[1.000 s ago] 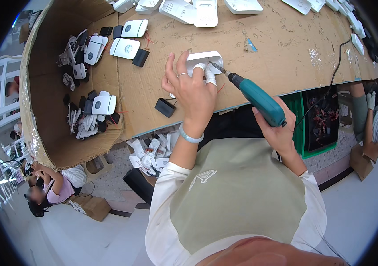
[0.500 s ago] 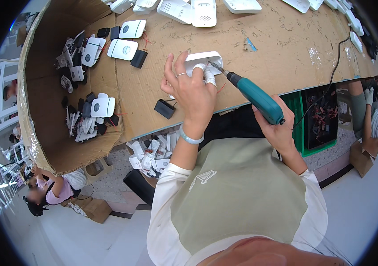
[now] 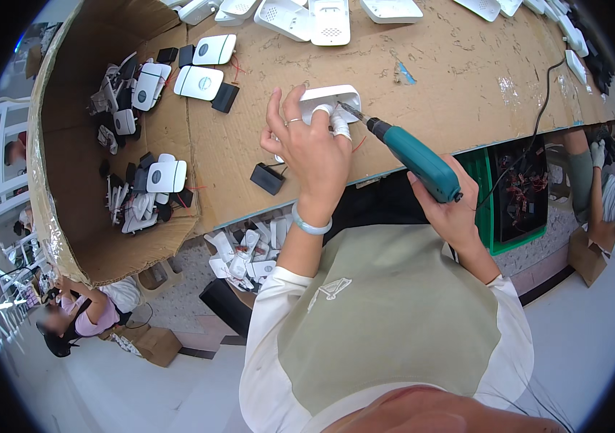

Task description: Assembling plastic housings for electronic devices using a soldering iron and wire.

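Observation:
A white plastic housing (image 3: 348, 92) with a hollow inside rests tilted on the cardboard-covered bench. My left hand (image 3: 315, 151) reaches over it, two white-wrapped fingers pressed into the hollow and the others raised, gripping it. In my right hand (image 3: 450, 206) is a teal corded electric screwdriver (image 3: 417, 157); its metal tip reaches into the housing beside my wrapped fingers. What lies under the tip is too small to make out. A short red wire (image 3: 359, 143) sticks out near the housing. Beside my left wrist lies a small black box (image 3: 267, 179) with a lead.
A cardboard box (image 3: 116, 245) at left holds white-and-black units with red wires. Two more units (image 3: 199, 82) lie by its opening. White housings (image 3: 329, 22) line the far side. A black cord (image 3: 538, 119) crosses at right, above a green crate (image 3: 486, 216). Other people sit at both sides.
My hands, the housing and the screwdriver hold almost the same positions. The view has shifted very slightly, and the person at lower left has moved a little.

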Motion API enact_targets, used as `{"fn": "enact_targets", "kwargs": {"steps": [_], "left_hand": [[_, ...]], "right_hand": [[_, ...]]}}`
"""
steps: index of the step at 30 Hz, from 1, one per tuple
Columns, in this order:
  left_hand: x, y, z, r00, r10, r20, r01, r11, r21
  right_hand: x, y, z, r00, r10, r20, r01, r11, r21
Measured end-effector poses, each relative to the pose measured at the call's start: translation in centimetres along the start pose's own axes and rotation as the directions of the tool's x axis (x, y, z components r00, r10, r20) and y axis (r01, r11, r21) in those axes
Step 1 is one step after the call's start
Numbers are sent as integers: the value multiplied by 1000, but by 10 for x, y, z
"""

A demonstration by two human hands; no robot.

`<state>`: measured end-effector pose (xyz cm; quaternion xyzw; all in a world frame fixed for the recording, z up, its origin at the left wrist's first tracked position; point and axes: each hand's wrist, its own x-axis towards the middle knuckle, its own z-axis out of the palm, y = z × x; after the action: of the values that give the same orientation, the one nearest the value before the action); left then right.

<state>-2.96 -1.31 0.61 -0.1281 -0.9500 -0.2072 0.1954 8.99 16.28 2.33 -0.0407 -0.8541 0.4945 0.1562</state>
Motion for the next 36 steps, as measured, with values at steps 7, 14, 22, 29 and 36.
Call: {"fn": "enact_targets", "kwargs": {"steps": [7,14,22,29,36], "left_hand": [[1,1,0,1000,-13,8,13,1000,-7],[1,1,0,1000,-9,-1,9,1000,-3],[4,2,-2,1000,-1,30,2,1000,-26],[5,6,-8,996,-22,90,22,1000,2],[0,8,-15,999,-15,45,11,996,88]], "right_hand": [[-2,2,-4,997,57,49,-55,998,-29],[-3,-7,-6,1000,23,16,-23,1000,4],[-21,-16,-25,988,131,-78,-123,987,108],[-32,-15,-31,980,153,-126,-135,981,140],[-35,-14,-37,983,129,-134,-115,987,110]]}}
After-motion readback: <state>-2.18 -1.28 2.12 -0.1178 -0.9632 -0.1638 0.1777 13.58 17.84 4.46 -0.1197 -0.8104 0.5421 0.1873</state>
